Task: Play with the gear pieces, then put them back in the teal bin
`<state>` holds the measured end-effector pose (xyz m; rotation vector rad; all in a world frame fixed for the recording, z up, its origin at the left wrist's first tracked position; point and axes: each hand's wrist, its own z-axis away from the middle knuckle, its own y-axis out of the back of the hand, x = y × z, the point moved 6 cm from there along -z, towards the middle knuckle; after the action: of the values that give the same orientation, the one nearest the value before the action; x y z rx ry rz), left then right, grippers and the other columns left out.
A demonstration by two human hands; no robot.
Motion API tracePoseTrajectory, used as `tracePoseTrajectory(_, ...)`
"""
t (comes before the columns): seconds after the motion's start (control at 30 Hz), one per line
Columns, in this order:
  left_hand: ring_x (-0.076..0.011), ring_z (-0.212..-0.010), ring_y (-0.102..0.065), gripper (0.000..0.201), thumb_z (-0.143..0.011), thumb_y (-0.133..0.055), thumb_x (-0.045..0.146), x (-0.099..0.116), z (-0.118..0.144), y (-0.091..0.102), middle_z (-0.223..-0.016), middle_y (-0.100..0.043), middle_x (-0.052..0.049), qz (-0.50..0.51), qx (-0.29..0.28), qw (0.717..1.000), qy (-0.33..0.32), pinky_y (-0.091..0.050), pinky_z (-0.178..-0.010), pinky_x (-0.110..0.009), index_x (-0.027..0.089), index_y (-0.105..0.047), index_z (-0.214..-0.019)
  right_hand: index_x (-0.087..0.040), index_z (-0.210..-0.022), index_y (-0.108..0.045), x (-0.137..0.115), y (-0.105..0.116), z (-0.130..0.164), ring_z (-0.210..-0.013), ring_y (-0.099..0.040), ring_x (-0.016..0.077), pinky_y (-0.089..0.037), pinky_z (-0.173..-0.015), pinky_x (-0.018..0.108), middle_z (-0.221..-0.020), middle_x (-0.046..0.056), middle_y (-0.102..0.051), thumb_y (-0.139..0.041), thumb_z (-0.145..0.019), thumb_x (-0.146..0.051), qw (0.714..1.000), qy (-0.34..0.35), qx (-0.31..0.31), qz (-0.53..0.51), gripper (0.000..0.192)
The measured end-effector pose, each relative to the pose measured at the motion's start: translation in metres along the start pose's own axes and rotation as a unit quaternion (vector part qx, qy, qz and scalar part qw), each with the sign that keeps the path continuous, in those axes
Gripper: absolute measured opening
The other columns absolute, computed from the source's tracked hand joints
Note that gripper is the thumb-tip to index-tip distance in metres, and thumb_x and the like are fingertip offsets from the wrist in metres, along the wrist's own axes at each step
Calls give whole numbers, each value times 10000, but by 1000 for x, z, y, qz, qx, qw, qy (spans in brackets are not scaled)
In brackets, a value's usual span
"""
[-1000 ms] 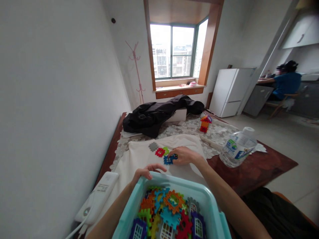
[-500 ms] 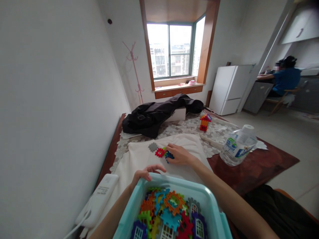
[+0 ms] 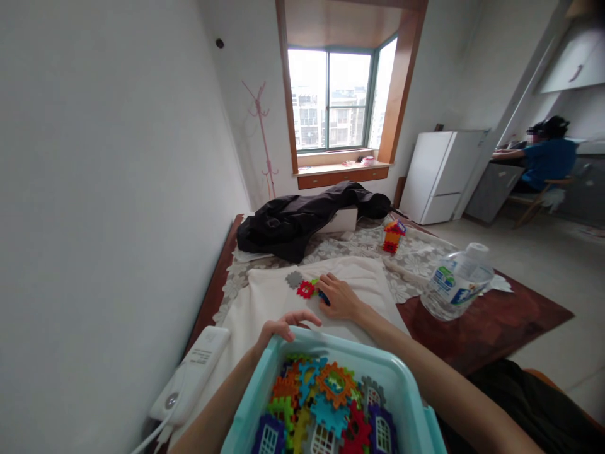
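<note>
My left hand (image 3: pixel 286 324) grips the far left corner of a light turquoise plastic bin (image 3: pixel 352 346), thumb over the rim and fingers reaching beyond it. Inside lie several toothed plastic building pieces, among them an orange piece (image 3: pixel 335 382), a light blue piece (image 3: pixel 329 413) and a purple window piece (image 3: pixel 382 429). Beyond the bin, my right hand (image 3: pixel 341 299) is closed over a dark blue piece (image 3: pixel 323 297), mostly hidden under the fingers, at the white cloth. Left of it lie a red piece (image 3: pixel 306 289), a partly covered green piece (image 3: pixel 315 282) and a grey piece (image 3: pixel 294 280).
A large clear bottle (image 3: pixel 456 282) stands right on the table (image 3: pixel 524 312). Farther back are a small orange-red block house (image 3: pixel 392 236) and a black garment (image 3: pixel 288 224) over a white box. A white power strip (image 3: pixel 196 369) lies left. A person (image 3: pixel 551 157) sits far right.
My right hand has settled lower over the dark blue piece, covering more of it. My left hand stays at the bin's corner. The whole view has shifted slightly.
</note>
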<state>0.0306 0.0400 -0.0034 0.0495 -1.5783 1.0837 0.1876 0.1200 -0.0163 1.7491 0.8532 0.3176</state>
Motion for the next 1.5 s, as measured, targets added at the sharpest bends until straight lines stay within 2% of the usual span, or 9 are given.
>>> tracePoseTrajectory(0.17,-203,-697,-716,685,-502,-573,169,1,0,-2,-881,-849,-127,-2,2,1000,-4,-494,-650,-263,56,-826,-1129,-212,-999,-622,3,-3,2,-1034,-586,279,-505,-857,382,-1082,105,-677,-636,-845,-189,1000,-9,22,-7,157)
tracePoseTrajectory(0.47,-223,-723,-738,631,-506,-586,171,-3,-2,4,-859,-832,-127,9,3,1000,-3,-499,-641,-266,62,-833,-1076,-219,-993,-615,5,-3,3,-1051,-600,268,-485,-913,367,-1080,93,-687,-613,-769,-108,998,-8,34,-47,250)
tracePoseTrajectory(0.67,-213,-660,-711,504,-489,-610,190,-3,-1,8,-811,-832,-125,2,58,998,-21,-493,-630,-277,90,-848,-922,-198,-1028,-647,10,-3,7,-911,-617,239,-483,-833,343,-972,76,-689,-587,-811,-86,994,-58,65,-62,251)
tracePoseTrajectory(0.87,-223,-668,-711,478,-467,-612,210,-4,0,9,-825,-835,-150,1,98,995,-21,-501,-653,-290,73,-844,-862,-264,-1240,-721,-3,-4,-1,-1150,-656,237,-514,-1007,346,-1349,80,-675,-610,-885,-94,995,38,43,-77,409)
tracePoseTrajectory(0.97,-226,-682,-720,491,-460,-602,207,-3,0,6,-829,-836,-149,5,96,995,-14,-519,-670,-298,75,-850,-863,-241,-1163,-724,-1,-5,-5,-1137,-662,246,-528,-991,353,-1324,95,-675,-680,-941,-243,996,-10,38,-76,226)
tracePoseTrajectory(1.1,-230,-698,-733,486,-485,-612,207,-1,1,5,-843,-839,-140,6,94,996,-13,-531,-688,-303,88,-855,-888,-197,-1196,-686,10,-6,-3,-1069,-664,276,-528,-946,377,-1203,119,-695,-758,-926,-421,992,-117,26,-48,358)
tracePoseTrajectory(1.23,-236,-686,-720,461,-487,-627,214,-1,2,11,-828,-828,-143,-4,110,994,-18,-513,-666,-301,86,-844,-873,-246,-1388,-647,7,-4,-4,-1125,-658,254,-494,-989,352,-1301,101,-686,-673,-989,-332,995,-90,18,-50,409)
tracePoseTrajectory(1.33,-226,-654,-698,435,-477,-632,216,-1,3,14,-798,-819,-140,-8,133,991,-32,-481,-629,-287,91,-836,-840,-227,-1281,-691,8,-4,-4,-1092,-662,244,-493,-961,340,-1255,101,-685,-641,-1007,-309,994,-94,17,-51,291)
tracePoseTrajectory(1.5,-214,-619,-695,390,-491,-671,230,1,5,13,-764,-806,-122,9,161,986,-43,-488,-631,-288,98,-832,-821,-212,-1352,-635,11,-1,-3,-1100,-652,260,-496,-942,359,-1283,120,-662,-631,-1023,-339,991,-118,44,-41,353)
